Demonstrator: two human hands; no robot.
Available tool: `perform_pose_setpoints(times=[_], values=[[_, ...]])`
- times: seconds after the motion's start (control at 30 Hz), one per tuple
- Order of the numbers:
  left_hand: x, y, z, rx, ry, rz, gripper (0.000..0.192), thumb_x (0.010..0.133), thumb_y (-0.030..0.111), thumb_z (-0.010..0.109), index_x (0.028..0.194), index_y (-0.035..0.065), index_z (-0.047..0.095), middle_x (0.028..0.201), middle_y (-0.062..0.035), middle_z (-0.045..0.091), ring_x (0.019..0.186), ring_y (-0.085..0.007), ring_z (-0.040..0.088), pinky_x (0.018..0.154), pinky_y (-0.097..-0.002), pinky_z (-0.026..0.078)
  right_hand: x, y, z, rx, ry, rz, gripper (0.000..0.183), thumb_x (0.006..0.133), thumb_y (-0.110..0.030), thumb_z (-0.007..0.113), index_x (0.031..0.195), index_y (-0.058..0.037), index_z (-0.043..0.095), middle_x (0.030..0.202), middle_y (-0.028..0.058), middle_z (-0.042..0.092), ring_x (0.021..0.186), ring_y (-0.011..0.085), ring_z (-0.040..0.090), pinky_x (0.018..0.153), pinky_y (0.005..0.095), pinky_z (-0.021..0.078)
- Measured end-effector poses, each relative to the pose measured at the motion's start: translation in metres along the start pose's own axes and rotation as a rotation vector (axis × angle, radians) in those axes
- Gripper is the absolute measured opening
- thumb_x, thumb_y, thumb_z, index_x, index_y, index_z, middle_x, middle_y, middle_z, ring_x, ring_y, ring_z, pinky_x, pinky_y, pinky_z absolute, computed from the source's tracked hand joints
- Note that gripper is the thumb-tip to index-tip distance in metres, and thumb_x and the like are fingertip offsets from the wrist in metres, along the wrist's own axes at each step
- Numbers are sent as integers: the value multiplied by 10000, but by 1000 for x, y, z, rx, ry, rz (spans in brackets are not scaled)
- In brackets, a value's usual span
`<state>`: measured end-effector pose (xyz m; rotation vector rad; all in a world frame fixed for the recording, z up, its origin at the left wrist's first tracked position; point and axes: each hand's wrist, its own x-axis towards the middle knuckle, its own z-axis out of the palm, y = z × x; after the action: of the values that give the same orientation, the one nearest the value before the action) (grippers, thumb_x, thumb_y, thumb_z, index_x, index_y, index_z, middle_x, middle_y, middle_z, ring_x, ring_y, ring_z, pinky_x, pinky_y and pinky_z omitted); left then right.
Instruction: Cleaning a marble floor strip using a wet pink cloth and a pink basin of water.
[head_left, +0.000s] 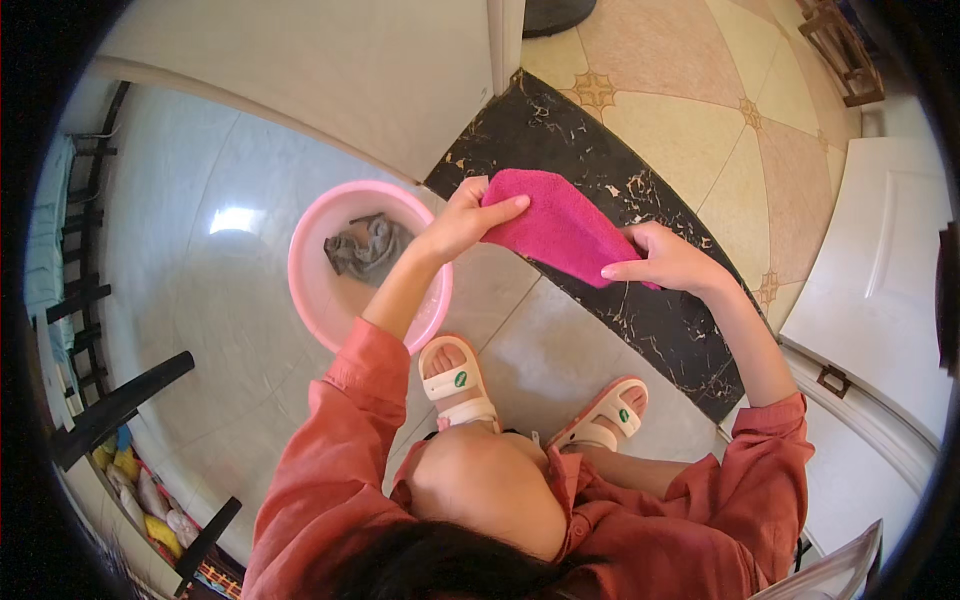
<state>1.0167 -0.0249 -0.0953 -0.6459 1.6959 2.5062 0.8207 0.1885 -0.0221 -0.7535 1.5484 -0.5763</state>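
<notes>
A folded magenta cloth (559, 225), fuzzy like a towel, is stretched between my two hands above the dark stone threshold. My left hand (476, 214) pinches its left end, thumb on top. At the lower right end, my right hand (667, 259) grips it with the thumb in front and the fingers behind. Below and left of my left forearm stands a pink plastic basin (304, 289) on the tiles. Inside the basin lies a crumpled wet grey cloth (364, 247); my forearm covers part of the basin's right side.
My sandalled feet (454, 379) are on the grey tile floor (217, 300). A black marbled threshold (540, 135) crosses the doorway to patterned tiles (675, 142). A pale door panel (315, 75) stands ahead, and a white door (862, 277) at right. Black rack bars (127, 405) stick out at left.
</notes>
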Motion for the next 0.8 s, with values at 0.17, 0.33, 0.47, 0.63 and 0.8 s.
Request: perform_pose_setpoints(times=[0.17, 0.33, 0.47, 0.63, 0.8], values=[[-2, 27, 1, 250, -143, -208, 299, 957, 254, 676, 1160, 35, 659, 1047, 20, 677, 933, -58, 602, 816, -257, 508, 5, 36, -9, 185, 25, 160, 513, 878, -400, 717, 1191, -6, 613, 896, 34, 636, 692, 75, 534, 577, 248, 400], [57, -27, -53, 1292, 232, 181, 386, 856, 334, 746, 1087, 36, 664, 1012, -85, 658, 982, -263, 647, 893, -415, 514, 84, 54, -21, 228, 68, 333, 528, 880, -428, 678, 1194, -10, 607, 932, 107, 667, 748, 156, 637, 624, 293, 497], [74, -29, -28, 1516, 332, -241, 465, 766, 344, 792, 1113, 62, 665, 1257, -155, 545, 1132, -387, 559, 947, -534, 457, 126, 68, 12, -734, 539, 412, 605, 823, -334, 709, 1286, 10, 526, 1206, 274, 602, 1077, 424, 632, 871, 514, 533], [66, -29, 14, 1803, 598, 83, 451, 781, 272, 741, 1176, 82, 634, 1238, -194, 564, 1173, -356, 548, 920, -448, 487, 154, 58, 96, -752, 858, 155, 686, 862, -298, 669, 1427, -1, 419, 1474, 353, 332, 1361, 536, 339, 1095, 555, 353], [76, -103, -14, 1699, 225, 98, 541, 882, 202, 572, 1391, 43, 478, 1496, -237, 384, 1358, -378, 424, 1084, -519, 369, 208, 80, 134, -768, 1042, -80, 691, 906, -275, 569, 1506, -28, 334, 1537, 339, 240, 1434, 529, 189, 1172, 552, 212]])
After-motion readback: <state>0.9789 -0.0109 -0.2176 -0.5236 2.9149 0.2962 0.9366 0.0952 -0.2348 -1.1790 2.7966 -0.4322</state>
